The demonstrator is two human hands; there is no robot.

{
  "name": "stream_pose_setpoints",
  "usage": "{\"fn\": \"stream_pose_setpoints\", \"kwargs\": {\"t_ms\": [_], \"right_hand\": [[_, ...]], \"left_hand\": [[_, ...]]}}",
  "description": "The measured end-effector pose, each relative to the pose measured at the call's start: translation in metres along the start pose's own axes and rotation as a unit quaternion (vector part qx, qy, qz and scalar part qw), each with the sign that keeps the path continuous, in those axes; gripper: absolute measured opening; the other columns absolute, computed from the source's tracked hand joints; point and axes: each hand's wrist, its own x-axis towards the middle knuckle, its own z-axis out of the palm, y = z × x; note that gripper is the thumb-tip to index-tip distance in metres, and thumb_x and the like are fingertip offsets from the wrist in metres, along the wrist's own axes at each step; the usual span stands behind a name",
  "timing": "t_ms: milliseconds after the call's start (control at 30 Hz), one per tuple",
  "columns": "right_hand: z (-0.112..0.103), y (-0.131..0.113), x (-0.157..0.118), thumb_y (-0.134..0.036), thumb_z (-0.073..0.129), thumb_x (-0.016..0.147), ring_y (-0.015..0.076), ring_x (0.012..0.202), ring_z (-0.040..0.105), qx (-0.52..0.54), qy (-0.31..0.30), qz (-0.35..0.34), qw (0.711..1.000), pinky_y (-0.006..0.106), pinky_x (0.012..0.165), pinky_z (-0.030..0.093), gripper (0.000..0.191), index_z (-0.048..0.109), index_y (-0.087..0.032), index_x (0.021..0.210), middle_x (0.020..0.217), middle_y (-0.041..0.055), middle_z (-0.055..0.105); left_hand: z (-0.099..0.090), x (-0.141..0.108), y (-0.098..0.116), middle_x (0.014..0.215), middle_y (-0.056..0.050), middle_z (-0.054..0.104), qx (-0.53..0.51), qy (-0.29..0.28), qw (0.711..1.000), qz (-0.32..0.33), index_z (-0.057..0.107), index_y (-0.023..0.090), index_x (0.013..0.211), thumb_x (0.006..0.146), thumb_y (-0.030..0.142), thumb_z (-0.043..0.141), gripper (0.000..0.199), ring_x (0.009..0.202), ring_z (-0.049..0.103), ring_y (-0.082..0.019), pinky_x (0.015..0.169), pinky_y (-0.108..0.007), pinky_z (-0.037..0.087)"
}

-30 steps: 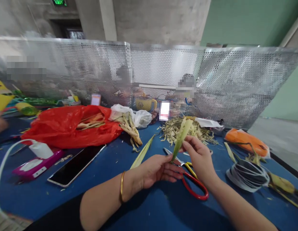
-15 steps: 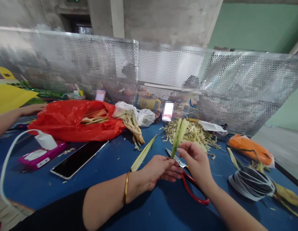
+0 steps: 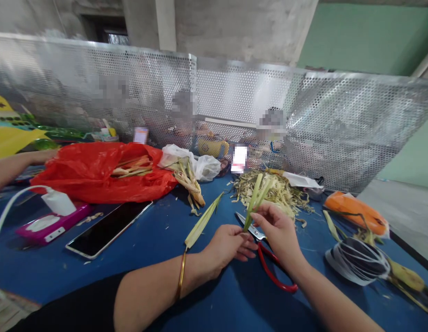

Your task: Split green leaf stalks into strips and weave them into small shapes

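Note:
My left hand (image 3: 231, 246), with a gold bangle at the wrist, pinches the lower end of a pale green husk leaf (image 3: 255, 198). My right hand (image 3: 278, 230) has its thumb and fingertips closed on the same leaf a little higher up. Above my fingers the leaf spreads into two upright strips. Red-handled scissors (image 3: 274, 272) lie on the blue table under my hands, blades partly behind the leaf and fingers. Another husk leaf (image 3: 203, 223) rests just beyond my left wrist. Behind my right hand is a heap of shredded husk (image 3: 279, 191).
A red plastic bag (image 3: 82, 170) with husks stands at left, near another person's hand (image 3: 44, 157). In front of it lie a phone (image 3: 110, 228) and a purple power strip (image 3: 55, 223). An orange packet (image 3: 355, 212) and a white cord bundle (image 3: 357, 260) sit at right. A perforated metal screen (image 3: 241, 92) runs behind.
The two strips of the leaf stand farther apart at the top, and my right hand has tilted slightly with its strip. The whole view has shifted a little.

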Motion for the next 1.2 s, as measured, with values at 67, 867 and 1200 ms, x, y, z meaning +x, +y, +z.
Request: {"fn": "stream_pose_setpoints", "kwargs": {"t_ms": [67, 867, 1200], "right_hand": [[-0.001, -0.002, 0.0, -0.033, 0.062, 0.078, 0.014, 0.058, 0.052, -0.031, -0.011, -0.012, 0.999, 0.027, 0.057, 0.042, 0.019, 0.054, -0.02, 0.067, 0.06, -0.0023, 0.055], [0.005, -0.015, -0.024, -0.012, 0.039, 0.093, 0.0213, 0.075, 0.058, -0.496, -0.236, -0.557, 0.623, 0.043, 0.089, 0.043, 0.025, 0.063, -0.016, 0.087, 0.079, 0.0067, 0.063], [-0.002, -0.016, -0.014, -0.026, 0.055, 0.089, 0.0171, 0.076, 0.061, -0.177, -0.022, -0.205, 0.962, 0.03, 0.071, 0.046, 0.01, 0.059, -0.021, 0.096, 0.083, 0.0036, 0.065]], "left_hand": [[-0.001, 0.0, 0.002, 0.084, -0.011, 0.073, -0.025, -0.021, 0.999, -0.008, 0.061, 0.013, 0.08, 0.073, 0.018, 0.054, 0.012, 0.066, 0.068, -0.016, 0.064, -0.026, 0.048], [-0.029, 0.022, 0.005, 0.074, -0.004, 0.065, -0.206, -0.033, 0.978, 0.004, 0.063, 0.012, 0.083, 0.088, 0.028, 0.053, 0.02, 0.058, 0.057, -0.006, 0.041, -0.016, 0.027], [-0.02, 0.008, 0.012, 0.065, -0.002, 0.062, -0.124, -0.036, 0.99, 0.058, 0.063, 0.012, 0.082, 0.086, 0.03, 0.056, 0.02, 0.05, 0.05, -0.007, 0.042, -0.018, 0.032]]}}
